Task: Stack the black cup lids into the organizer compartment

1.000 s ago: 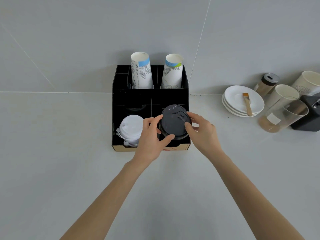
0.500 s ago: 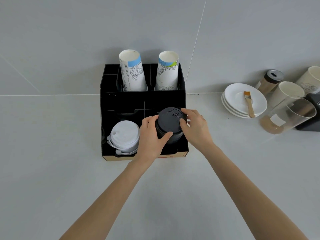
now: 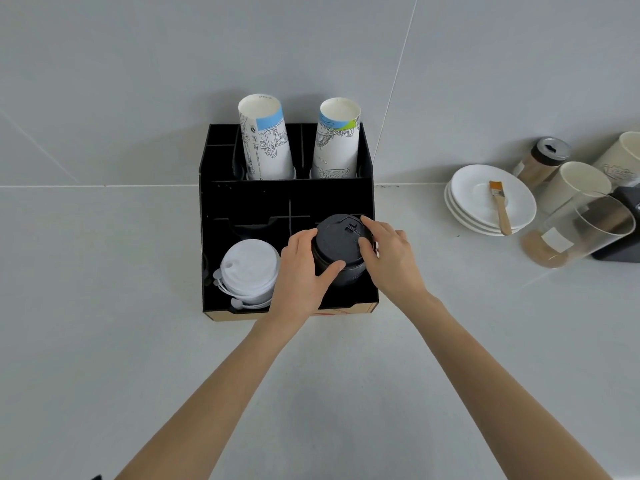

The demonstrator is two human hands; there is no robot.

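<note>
Lids, black and nested in a stack, sit in the front right compartment of the organizer, held from both sides so the stack stays straight as it goes down between the walls. The left hand wraps the stack's left flank, thumb across the near side and fingers curled round the far side. The right hand covers the right flank, with fingertips resting on the top lid, probably to press it level. Both hands are closed on the stack, not spread.

The white lids fill the front left compartment, just beside the left hand, which would explain why black goes right. Two paper cups stand upright in the back row.

Both forearms reach in from below, converging on the compartment, wrists slightly bent inward. Whether the stack has touched the floor of the compartment is hidden by the hands.
</note>
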